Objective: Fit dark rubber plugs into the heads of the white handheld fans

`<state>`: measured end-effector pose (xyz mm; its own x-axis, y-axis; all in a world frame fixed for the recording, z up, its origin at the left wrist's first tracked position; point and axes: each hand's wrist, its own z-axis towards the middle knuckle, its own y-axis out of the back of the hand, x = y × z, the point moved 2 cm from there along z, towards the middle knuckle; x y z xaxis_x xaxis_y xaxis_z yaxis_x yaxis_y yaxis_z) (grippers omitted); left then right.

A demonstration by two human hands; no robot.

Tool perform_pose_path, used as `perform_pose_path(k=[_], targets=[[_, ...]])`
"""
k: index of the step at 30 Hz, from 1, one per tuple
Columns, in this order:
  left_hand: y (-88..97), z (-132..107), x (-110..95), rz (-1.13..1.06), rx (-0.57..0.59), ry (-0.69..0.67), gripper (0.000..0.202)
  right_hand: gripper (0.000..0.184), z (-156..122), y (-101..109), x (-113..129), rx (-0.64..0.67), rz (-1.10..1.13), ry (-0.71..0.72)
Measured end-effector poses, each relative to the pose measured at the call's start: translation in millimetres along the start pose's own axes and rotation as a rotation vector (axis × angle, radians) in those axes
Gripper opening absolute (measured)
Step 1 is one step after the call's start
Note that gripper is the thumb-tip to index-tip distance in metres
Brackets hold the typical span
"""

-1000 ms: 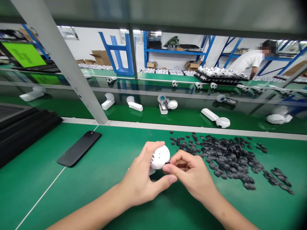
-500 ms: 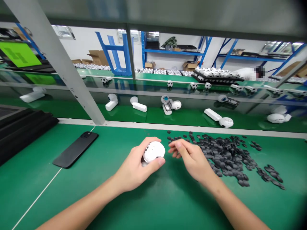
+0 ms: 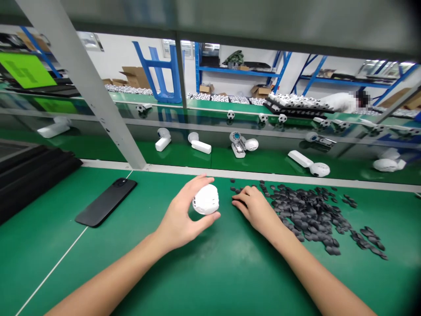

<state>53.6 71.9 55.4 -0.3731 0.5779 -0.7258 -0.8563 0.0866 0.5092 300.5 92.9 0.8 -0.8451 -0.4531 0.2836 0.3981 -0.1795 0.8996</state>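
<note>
My left hand [image 3: 182, 215] grips a round white plastic shell [image 3: 206, 199] just above the green bench mat [image 3: 204, 267], thumb below and fingers over its top. Slots show in the shell's side. My right hand [image 3: 255, 208] rests palm down on the mat beside the shell, fingers bent with their tips at the left edge of a pile of small black flat pieces [image 3: 309, 213]. Whether those fingers pinch a piece I cannot make out.
A black phone [image 3: 105, 202] lies face down at the left, with stacked black trays [image 3: 29, 177] beyond it. A grey slanted post [image 3: 95, 101] meets the bench's far edge. White device parts [image 3: 200, 145] lie on the conveyor behind. A person in white bends at the far right [image 3: 342, 102].
My right hand left the shell and moved right and away, down onto the mat at the black pile. My left hand turned the shell and carried it slightly farther away.
</note>
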Motion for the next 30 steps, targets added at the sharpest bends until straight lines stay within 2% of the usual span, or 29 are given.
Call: perform_pose_path(k=[2, 4, 9, 12, 15, 20, 25, 30], targets=[[-0.5, 0.5, 1.3, 0.112, 0.007, -0.017, 0.06, 0.024, 0.1, 4.3, 3.5, -0.016, 0.069, -0.037], [-0.8, -0.4, 1.1, 0.179, 0.011, 0.03, 0.059, 0.023, -1.8, 11.7, 9.5, -0.042, 0.217, -0.111], [-6.0, -9.9, -4.9, 0.292, 0.13, 0.228, 0.062, 0.02, -16.5, 31.4, 36.7, -0.011, 0.912, -0.387], [-11.8, -15.2, -7.7, 0.331, 0.173, 0.244, 0.068, 0.019, -23.3, 37.3, 56.0, 0.046, 1.112, -0.421], [-16.6, -16.8, -7.7, 0.308, 0.204, 0.267, 0.061, 0.016, -24.9, 36.7, 67.1, 0.047, 1.125, -0.399], [-15.4, -11.9, -12.0, 0.244, 0.261, 0.336, 0.058, 0.019, -24.5, 30.0, 71.2, -0.03, 0.94, -0.329], [-12.7, -9.1, -19.9, 0.163, 0.376, 0.378, 0.08, 0.019, -25.0, 25.9, 73.2, -0.073, 0.846, -0.302], [-21.4, -16.0, -12.0, 0.152, 0.325, 0.37, 0.078, 0.03, -26.2, 22.2, 72.8, -0.041, 0.733, -0.272]])
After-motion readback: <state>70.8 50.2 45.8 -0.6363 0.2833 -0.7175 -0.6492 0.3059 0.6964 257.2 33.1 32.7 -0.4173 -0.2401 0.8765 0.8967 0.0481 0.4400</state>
